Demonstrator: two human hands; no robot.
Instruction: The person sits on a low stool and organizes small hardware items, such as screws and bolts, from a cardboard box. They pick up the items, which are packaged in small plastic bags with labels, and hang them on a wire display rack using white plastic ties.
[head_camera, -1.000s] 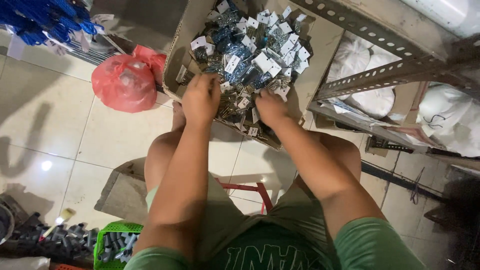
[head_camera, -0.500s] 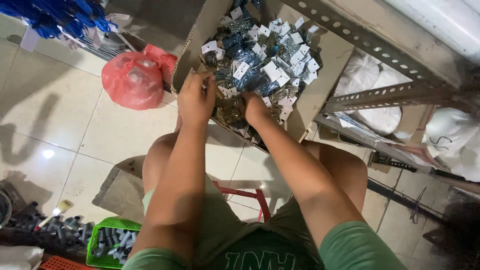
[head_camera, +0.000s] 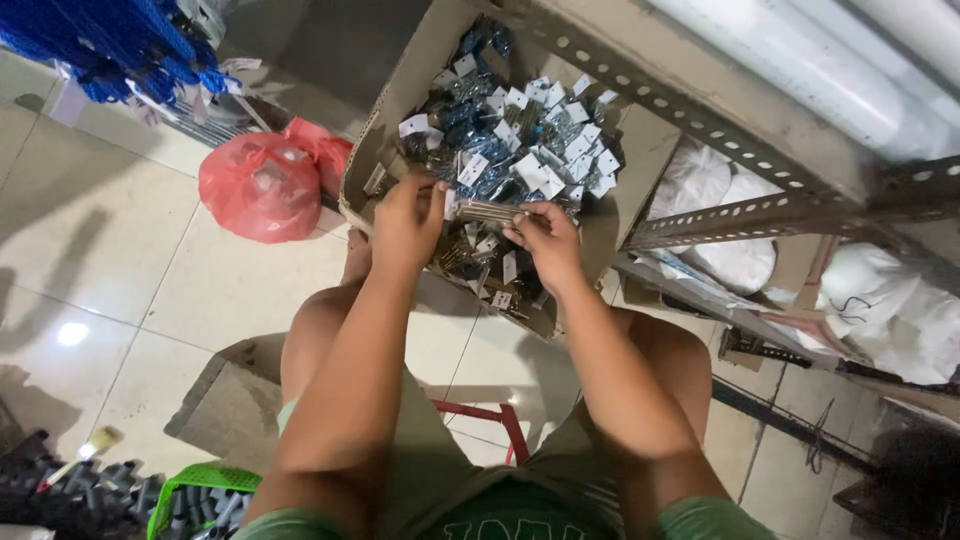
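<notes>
- Tiled floor (head_camera: 110, 250): pale, glossy, spread across the left and near parts of the scene, a bright glare spot at far left.
- Slotted metal shelving (head_camera: 700, 120): grey angle bars with punched holes, crossed the far right; white wrapped bundles (head_camera: 735, 250) stowed behind and beneath the bars.
- Cardboard box (head_camera: 400, 100): open-topped, tilted, set on the floor at centre far, against the shelving; filled with small packets.
- Packets of small metal hardware (head_camera: 520, 150): heaped in the box, bluish clear bags with white card tags, jumbled in no order.
- Red plastic bag (head_camera: 262, 186): knotted and bulging, on the floor just left of the box, touching its left wall.
- Blue bundled goods (head_camera: 110, 45): hung or stacked at far left, above the red bag.
- Concrete block (head_camera: 230, 400): grey, on the floor near left, beside the person's knee.
- Green plastic basket (head_camera: 190, 490): near left corner, dark fittings inside.
- Red metal frame (head_camera: 495, 420): glimpsed between the knees, near centre.
- Left hand (head_camera: 405, 225): over the near edge of the box, fingers curled, pinching the left end of a metal strip.
- Right hand (head_camera: 545, 240): just right of the left, fingers bent, gripping the strip's right end.
- Metal strip (head_camera: 485, 212): narrow, dull silver, held level between both hands above the packets at the near side of the box.
</notes>
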